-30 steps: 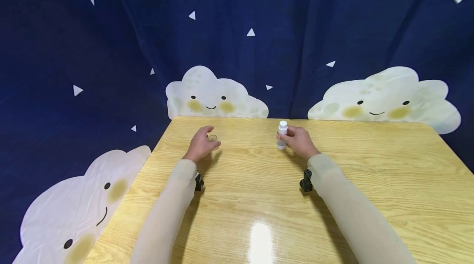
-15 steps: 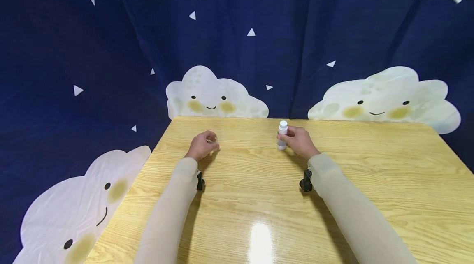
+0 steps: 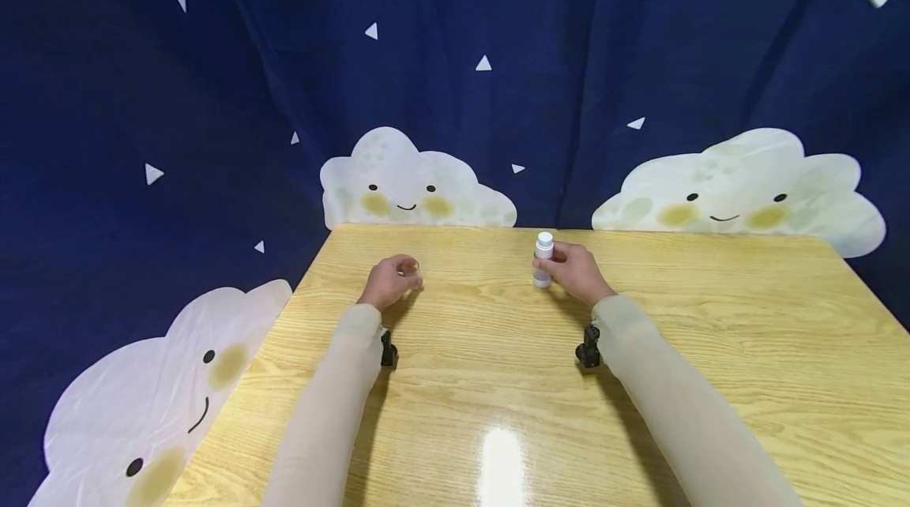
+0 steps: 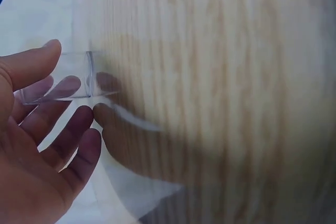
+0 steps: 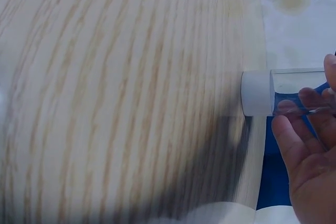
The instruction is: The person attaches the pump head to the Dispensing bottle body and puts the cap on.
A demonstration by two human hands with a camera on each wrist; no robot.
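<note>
A small clear glass cup (image 4: 88, 74) stands upright near the far left of the table, its base at the wood. Thumb and fingers of my left hand (image 3: 386, 283) curl round the cup from the left, and its clear wall shows the fingers behind it. Further right, my right hand (image 3: 580, 273) grips a slim bottle (image 3: 543, 249) from its right side, around the middle. This bottle has a white cap, a see-through body and a white base (image 5: 257, 94). It stands upright, its base down at the tabletop.
The light wooden table (image 3: 469, 349) reaches back to a dark blue curtain (image 3: 441, 33) printed with clouds and white triangles. Small black cameras sit at both wrists. A bright reflection lies on the near part of the table.
My left hand's fingers, earlier spread apart around the cup, have closed in on it, and the hand has come slightly nearer. My right hand and the bottle have stayed put.
</note>
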